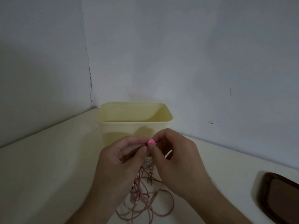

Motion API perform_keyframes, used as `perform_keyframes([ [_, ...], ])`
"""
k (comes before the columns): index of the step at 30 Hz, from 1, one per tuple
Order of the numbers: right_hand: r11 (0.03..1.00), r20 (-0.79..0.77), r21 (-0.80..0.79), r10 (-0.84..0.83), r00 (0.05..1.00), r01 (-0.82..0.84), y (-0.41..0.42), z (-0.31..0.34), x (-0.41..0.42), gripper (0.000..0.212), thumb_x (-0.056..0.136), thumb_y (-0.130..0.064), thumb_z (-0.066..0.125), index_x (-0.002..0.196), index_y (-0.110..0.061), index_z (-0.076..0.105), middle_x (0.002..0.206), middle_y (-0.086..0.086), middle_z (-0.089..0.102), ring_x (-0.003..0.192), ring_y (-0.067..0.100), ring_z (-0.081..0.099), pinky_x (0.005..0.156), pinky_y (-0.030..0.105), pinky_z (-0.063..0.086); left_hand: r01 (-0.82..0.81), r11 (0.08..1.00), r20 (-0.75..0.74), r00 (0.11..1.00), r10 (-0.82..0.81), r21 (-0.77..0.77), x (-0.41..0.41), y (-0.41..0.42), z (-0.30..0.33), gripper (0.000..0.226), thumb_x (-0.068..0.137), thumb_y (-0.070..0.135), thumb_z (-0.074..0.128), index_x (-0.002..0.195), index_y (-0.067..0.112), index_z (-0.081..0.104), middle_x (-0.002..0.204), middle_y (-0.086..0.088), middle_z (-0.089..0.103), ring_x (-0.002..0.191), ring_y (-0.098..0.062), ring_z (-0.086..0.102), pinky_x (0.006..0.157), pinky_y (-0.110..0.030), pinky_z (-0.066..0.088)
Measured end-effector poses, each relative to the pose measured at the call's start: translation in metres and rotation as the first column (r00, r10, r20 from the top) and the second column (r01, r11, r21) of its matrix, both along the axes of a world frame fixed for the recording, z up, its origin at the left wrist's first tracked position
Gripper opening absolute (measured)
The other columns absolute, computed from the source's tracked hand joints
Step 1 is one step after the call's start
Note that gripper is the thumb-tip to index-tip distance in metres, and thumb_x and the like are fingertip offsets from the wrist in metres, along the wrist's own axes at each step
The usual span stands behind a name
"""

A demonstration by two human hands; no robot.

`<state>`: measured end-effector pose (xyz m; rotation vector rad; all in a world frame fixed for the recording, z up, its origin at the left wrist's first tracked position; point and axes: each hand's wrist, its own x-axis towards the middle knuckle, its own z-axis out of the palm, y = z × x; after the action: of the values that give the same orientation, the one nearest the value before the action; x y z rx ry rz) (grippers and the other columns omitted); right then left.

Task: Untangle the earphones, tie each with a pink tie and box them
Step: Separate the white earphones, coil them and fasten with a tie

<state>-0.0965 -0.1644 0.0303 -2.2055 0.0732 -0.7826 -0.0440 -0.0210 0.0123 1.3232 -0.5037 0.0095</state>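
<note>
My left hand and my right hand meet in front of the pale yellow box. Between their fingertips they pinch a small pink tie. Below the fingers hangs a bunched white earphone cable, partly hidden by both hands. A tangle of pink earphone cables lies on the table beneath my wrists. A thin pale piece pokes out of my right hand; I cannot tell what it is. The box is open at the top and I see nothing inside it.
The cream table sits in a corner of grey walls, with the box near the corner. A dark brown tray lies at the table's right edge.
</note>
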Motion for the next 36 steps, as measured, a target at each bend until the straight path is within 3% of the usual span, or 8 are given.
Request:
perform_keyframes([
  [6, 0.997, 0.039, 0.074, 0.005, 0.999, -0.008, -0.003, 0.000, 0.001, 0.014, 0.096, -0.028, 0.073, 0.086, -0.032, 0.063, 0.082, -0.010, 0.071, 0.078, 0.011, 0.070, 0.070, 0.036, 0.058, 0.064, 0.998, -0.029, 0.998, -0.064, -0.014, -0.002, -0.002, 0.002, 0.020, 0.087, 0.000, 0.076, 0.096, 0.016, 0.081, 0.094, -0.008, 0.082, 0.089, -0.021, 0.079, 0.073, -0.020, 0.059],
  [12, 0.958, -0.190, 0.259, 0.173, 0.966, -0.121, -0.010, 0.006, 0.004, 0.008, 0.097, -0.024, 0.076, 0.095, -0.030, 0.071, 0.086, -0.005, 0.080, 0.081, 0.013, 0.077, 0.084, 0.046, 0.062, -0.008, 1.000, -0.012, 1.000, 0.008, -0.030, 0.003, 0.000, 0.003, 0.019, 0.086, -0.004, 0.077, 0.093, 0.013, 0.081, 0.091, -0.008, 0.082, 0.089, -0.022, 0.080, 0.074, -0.024, 0.061],
  [16, 0.943, -0.147, 0.325, 0.130, 0.980, -0.076, -0.012, 0.007, 0.004, 0.010, 0.095, -0.016, 0.077, 0.091, -0.025, 0.076, 0.084, -0.005, 0.080, 0.082, 0.012, 0.077, 0.083, 0.040, 0.062, -0.027, 1.000, -0.010, 1.000, 0.027, -0.008, 0.004, -0.002, 0.003, 0.020, 0.084, -0.001, 0.079, 0.089, 0.018, 0.083, 0.090, -0.007, 0.082, 0.086, -0.019, 0.079, 0.073, -0.021, 0.059],
  [22, 0.917, -0.159, 0.386, 0.177, 0.971, -0.103, -0.013, 0.010, 0.003, 0.009, 0.094, -0.013, 0.078, 0.096, -0.022, 0.077, 0.086, 0.002, 0.080, 0.085, 0.020, 0.078, 0.089, 0.049, 0.062, -0.029, 1.000, -0.001, 1.000, 0.029, 0.004, 0.005, 0.001, 0.002, 0.015, 0.085, 0.000, 0.078, 0.091, 0.013, 0.081, 0.090, -0.006, 0.082, 0.086, -0.020, 0.079, 0.074, -0.022, 0.059],
  [26, 0.959, -0.223, 0.281, 0.110, 0.969, -0.045, -0.021, 0.013, 0.002, 0.008, 0.094, -0.019, 0.079, 0.090, -0.026, 0.077, 0.085, -0.008, 0.080, 0.081, 0.008, 0.076, 0.083, 0.037, 0.062, -0.206, 0.964, 0.089, 0.977, 0.194, 0.170, 0.019, 0.006, 0.005, 0.040, 0.094, 0.008, 0.073, 0.120, 0.037, 0.069, 0.091, 0.002, 0.077, 0.086, -0.014, 0.074, 0.080, -0.028, 0.054],
  [29, 0.952, -0.188, 0.305, 0.050, 0.981, 0.010, -0.025, 0.014, 0.002, 0.008, 0.093, -0.022, 0.080, 0.087, -0.027, 0.078, 0.085, -0.010, 0.080, 0.082, 0.007, 0.075, 0.081, 0.036, 0.059, -0.372, 0.818, 0.203, 0.928, 0.314, 0.439, 0.038, 0.013, 0.010, 0.054, 0.100, 0.031, 0.062, 0.142, 0.059, 0.043, 0.088, 0.006, 0.069, 0.080, -0.002, 0.064, 0.073, -0.023, 0.046],
  [34, 0.950, -0.054, 0.302, -0.065, 0.996, 0.078, -0.032, 0.016, 0.002, 0.012, 0.092, -0.021, 0.081, 0.083, -0.028, 0.077, 0.080, -0.009, 0.078, 0.065, 0.014, 0.064, 0.066, 0.026, 0.046, -0.404, 0.749, 0.240, 0.915, 0.325, 0.526, 0.040, 0.018, 0.012, 0.010, 0.102, 0.044, 0.054, 0.107, 0.039, 0.061, 0.064, 0.009, 0.065, 0.060, -0.006, 0.061, 0.063, -0.034, 0.049],
  [36, 0.908, 0.029, 0.414, -0.082, 0.996, 0.063, -0.036, 0.019, 0.001, 0.013, 0.094, -0.014, 0.079, 0.085, -0.023, 0.076, 0.080, -0.001, 0.078, 0.063, 0.023, 0.064, 0.061, 0.026, 0.048, -0.424, 0.784, 0.188, 0.906, 0.380, 0.455, 0.034, 0.018, 0.011, 0.019, 0.101, 0.041, 0.059, 0.091, 0.026, 0.065, 0.063, 0.008, 0.071, 0.059, -0.005, 0.066, 0.064, -0.034, 0.051],
])
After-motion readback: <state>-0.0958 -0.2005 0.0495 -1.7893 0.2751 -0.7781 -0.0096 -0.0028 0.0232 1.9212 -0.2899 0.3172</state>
